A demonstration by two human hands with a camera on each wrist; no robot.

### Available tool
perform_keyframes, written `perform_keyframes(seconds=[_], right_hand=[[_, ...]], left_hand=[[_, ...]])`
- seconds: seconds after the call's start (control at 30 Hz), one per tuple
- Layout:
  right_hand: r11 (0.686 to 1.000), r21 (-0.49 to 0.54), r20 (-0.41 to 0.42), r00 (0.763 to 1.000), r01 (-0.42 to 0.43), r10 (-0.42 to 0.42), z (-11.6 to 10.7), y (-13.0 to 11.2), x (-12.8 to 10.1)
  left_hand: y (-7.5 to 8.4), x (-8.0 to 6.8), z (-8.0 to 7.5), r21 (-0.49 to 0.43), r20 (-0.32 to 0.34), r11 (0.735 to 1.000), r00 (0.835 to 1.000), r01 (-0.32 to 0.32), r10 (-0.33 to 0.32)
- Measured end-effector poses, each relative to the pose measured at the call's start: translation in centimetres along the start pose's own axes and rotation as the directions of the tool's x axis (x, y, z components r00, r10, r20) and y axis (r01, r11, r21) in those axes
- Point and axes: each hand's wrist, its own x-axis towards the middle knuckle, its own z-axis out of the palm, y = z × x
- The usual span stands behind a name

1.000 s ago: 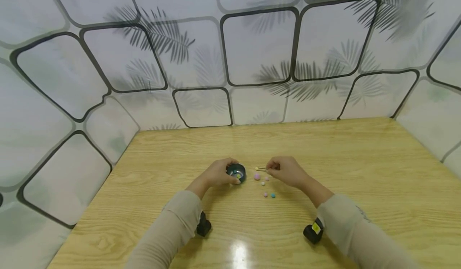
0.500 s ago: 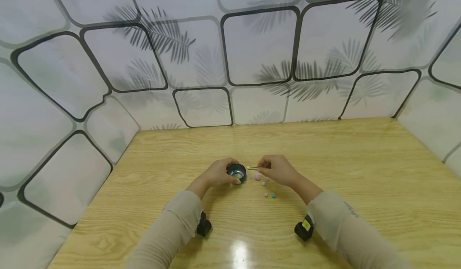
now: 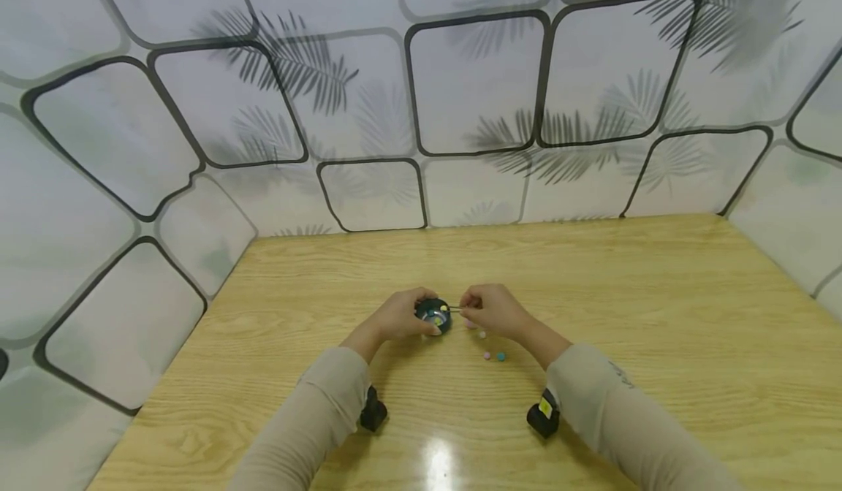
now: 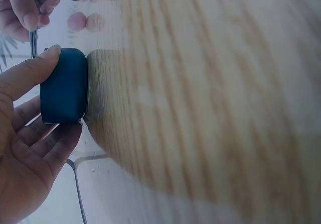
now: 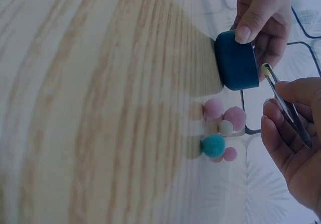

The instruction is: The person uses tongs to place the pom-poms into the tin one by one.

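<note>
My left hand (image 3: 400, 314) grips a small dark blue bowl (image 4: 65, 86) by its side, thumb at the rim and fingers round the far wall. The bowl stands on the table, and a yellow-green ball and a dark teal one show inside it. Metal tweezers (image 5: 287, 103) are pinched in my right hand (image 3: 496, 310). Their tips hold a small yellow pom-pom (image 5: 266, 69), which in the head view is over the bowl's right side. Right of the bowl lie pink pom-poms (image 5: 234, 117), a white pom-pom (image 5: 226, 128) and a turquoise pom-pom (image 5: 213, 145).
The wooden table (image 3: 296, 279) reaches back to a wall (image 3: 368, 126) patterned with dark outlines and leaves. A black camera (image 3: 373, 412) is worn at the left wrist, another black camera (image 3: 543, 416) at the right.
My right hand has moved left, bringing the tweezers and yellow pom-pom from beside the bowl to over its right side. The left hand and bowl have stayed put.
</note>
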Motion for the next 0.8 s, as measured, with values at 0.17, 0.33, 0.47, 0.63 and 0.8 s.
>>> perform_keyframes(seconds=[0.17, 0.33, 0.47, 0.63, 0.8], right_hand=[[1.0, 0.004, 0.015, 1.0, -0.022, 0.022, 0.32, 0.08, 0.3], [0.999, -0.04, 0.011, 1.0, -0.025, 0.025, 0.45, -0.02, 0.49], [0.997, -0.069, 0.006, 1.0, -0.019, 0.019, 0.46, -0.02, 0.54], [0.998, -0.065, 0.01, 1.0, -0.018, 0.019, 0.45, -0.13, 0.53], [0.998, -0.052, 0.017, 0.999, -0.031, 0.032, 0.43, -0.22, 0.42]], left_hand=[[0.03, 0.03, -0.01, 0.009, 0.004, 1.0, 1.0, -0.001, 0.001], [-0.03, 0.03, 0.02, 0.014, 0.003, 1.0, 1.0, -0.005, 0.005], [-0.11, 0.09, 0.05, 0.018, 0.003, 1.0, 1.0, -0.012, 0.012], [-0.14, 0.14, 0.09, 0.022, 0.001, 1.0, 1.0, -0.013, 0.013], [-0.14, 0.16, 0.08, 0.024, -0.001, 1.0, 1.0, -0.01, 0.01]])
